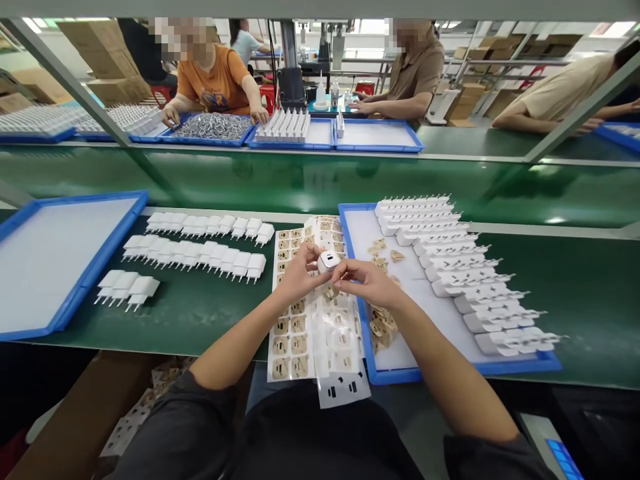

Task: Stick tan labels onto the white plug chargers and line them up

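Note:
My left hand (299,272) and my right hand (367,280) meet over a sheet of tan stickers (300,313). Between their fingertips they hold one small white charger plug (328,261). The left fingers wrap its left side. The right thumb and forefinger pinch at its right side. Rows of white charger plugs (200,253) lie on the green mat to my left. More white plugs (465,273) are lined up in the blue tray (465,367) at my right, beside a pile of peeled tan backings (383,323).
A second blue tray (85,280) with a white liner sits at far left. A green conveyor belt (320,180) runs across behind the mat. Beyond it, three people work at blue trays holding metal parts (213,125) and white plugs (285,124). Cardboard boxes stand under the bench.

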`<action>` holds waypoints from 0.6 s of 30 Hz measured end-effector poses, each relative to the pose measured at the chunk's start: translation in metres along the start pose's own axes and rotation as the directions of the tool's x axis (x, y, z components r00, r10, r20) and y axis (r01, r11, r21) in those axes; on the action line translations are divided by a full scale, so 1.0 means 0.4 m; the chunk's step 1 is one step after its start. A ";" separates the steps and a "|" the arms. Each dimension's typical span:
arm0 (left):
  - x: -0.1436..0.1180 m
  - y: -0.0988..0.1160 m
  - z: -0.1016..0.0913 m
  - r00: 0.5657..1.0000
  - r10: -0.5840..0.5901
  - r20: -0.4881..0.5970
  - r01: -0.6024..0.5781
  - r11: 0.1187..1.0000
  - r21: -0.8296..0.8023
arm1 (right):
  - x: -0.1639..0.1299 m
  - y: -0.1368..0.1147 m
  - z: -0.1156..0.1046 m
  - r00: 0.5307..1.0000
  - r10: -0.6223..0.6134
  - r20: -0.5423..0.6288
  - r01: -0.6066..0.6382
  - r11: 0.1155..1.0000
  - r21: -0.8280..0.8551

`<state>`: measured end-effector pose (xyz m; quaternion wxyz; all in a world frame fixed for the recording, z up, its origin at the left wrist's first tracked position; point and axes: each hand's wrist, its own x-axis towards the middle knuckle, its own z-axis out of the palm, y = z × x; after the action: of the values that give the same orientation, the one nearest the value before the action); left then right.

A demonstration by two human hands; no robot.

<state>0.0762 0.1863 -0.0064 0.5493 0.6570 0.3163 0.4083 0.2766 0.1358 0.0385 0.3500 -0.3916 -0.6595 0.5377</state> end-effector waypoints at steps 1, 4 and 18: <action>-0.005 0.002 0.001 0.999 0.031 -0.007 -0.031 0.999 0.038 | 0.001 0.001 0.000 1.000 0.007 -0.010 -0.007 1.000 0.018; -0.015 0.011 0.001 0.996 0.075 0.056 -0.077 0.996 0.038 | 0.002 -0.006 -0.003 0.998 0.017 -0.065 -0.011 0.996 0.087; -0.008 0.019 0.001 0.978 0.204 -0.034 -0.189 0.950 0.247 | 0.015 -0.017 0.013 0.872 0.079 -0.484 -0.007 0.989 0.150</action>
<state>0.0747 0.1817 0.0006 0.4118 0.7350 0.3131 0.4384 0.2683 0.1383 0.0444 0.5202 -0.5032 -0.5005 0.4750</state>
